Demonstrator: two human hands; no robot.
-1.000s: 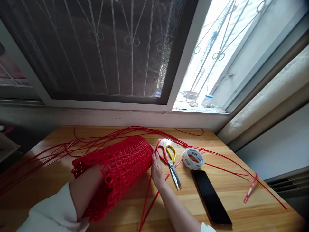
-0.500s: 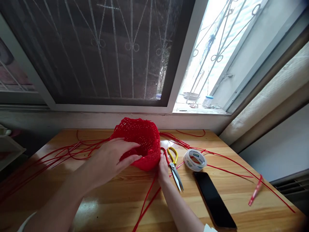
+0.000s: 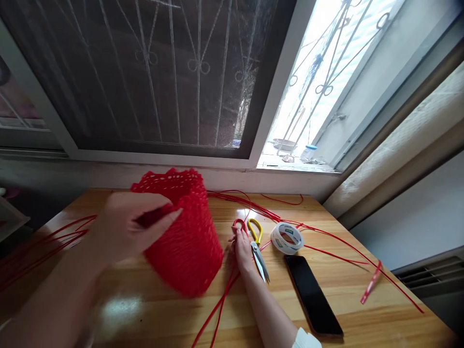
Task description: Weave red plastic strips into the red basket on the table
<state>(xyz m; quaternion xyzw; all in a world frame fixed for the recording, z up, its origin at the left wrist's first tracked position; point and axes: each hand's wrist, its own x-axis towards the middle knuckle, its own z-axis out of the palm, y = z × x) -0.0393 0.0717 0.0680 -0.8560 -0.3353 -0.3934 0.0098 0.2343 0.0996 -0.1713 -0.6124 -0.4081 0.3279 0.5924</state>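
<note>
A red woven basket [image 3: 184,241] of plastic cord stands tilted off to the left, its open top towards the window. My left hand [image 3: 141,217] pinches its near rim between thumb and fingers. Just right of the basket, my right hand [image 3: 242,244] rests low over the tabletop, fingers curled around a thin red cord [image 3: 249,203]; the fingertips are partly hidden. Beside that hand lies a pair of scissors [image 3: 258,256] with one red and one yellow handle loop. More red cords [image 3: 217,304] run from under the hand towards me.
A roll of tape [image 3: 287,238] and a black phone [image 3: 313,295] lie right of the scissors. Long red cords [image 3: 326,228] stretch across the wooden table [image 3: 163,319] to both sides. A short red-and-clear strip [image 3: 371,282] is near the right edge. A window [image 3: 163,154] closes off the back.
My left hand has taken hold of the basket's rim and drawn the basket left and nearer, away from my right hand. The right hand has stayed beside the scissors.
</note>
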